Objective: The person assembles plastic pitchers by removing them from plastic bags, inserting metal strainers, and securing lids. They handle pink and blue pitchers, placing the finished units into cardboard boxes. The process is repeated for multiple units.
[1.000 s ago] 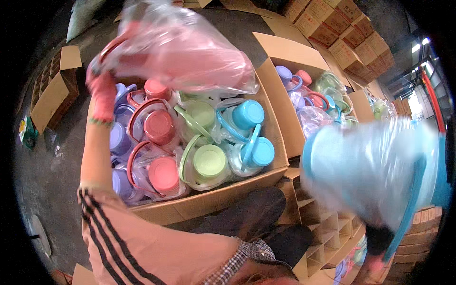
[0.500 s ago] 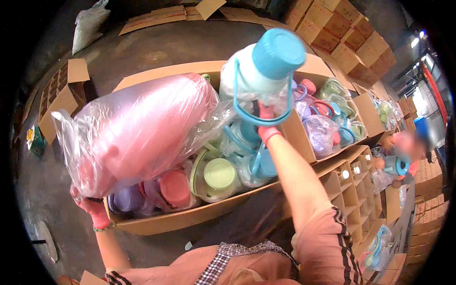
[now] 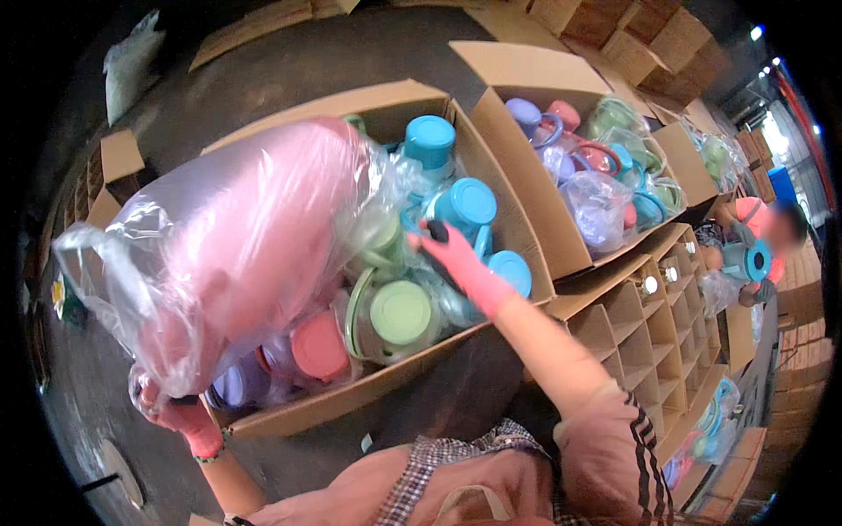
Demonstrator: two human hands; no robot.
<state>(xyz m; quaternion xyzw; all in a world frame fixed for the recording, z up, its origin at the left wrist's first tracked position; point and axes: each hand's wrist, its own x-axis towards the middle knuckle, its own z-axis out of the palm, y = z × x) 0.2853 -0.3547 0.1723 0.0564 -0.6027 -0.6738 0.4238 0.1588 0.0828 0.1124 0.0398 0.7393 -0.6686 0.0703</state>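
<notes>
- In the last second, the left hand (image 3: 180, 412), in a pink glove, had lowered its pink jug in a clear plastic bag (image 3: 237, 245) from high over the cardboard box (image 3: 351, 399) to the box's left half.
- It was closed around the gathered neck of the bag, beyond the box's near left corner, with the forearm coming up from the lower edge.
- Half a second earlier the right hand (image 3: 456, 259) had held a blue-lidded jug in the air; now it was down among the blue-lidded jugs (image 3: 465, 206) at the right side of the box.
- Its fingers pointed into the box; whether it gripped anything could not be told.
- By this, one jug seemed placed and the bagged one still waited.
- The arm stretched forward, sleeve pushed back.
- A green-lidded jug (image 3: 399, 311) sat near the front wall.
</notes>
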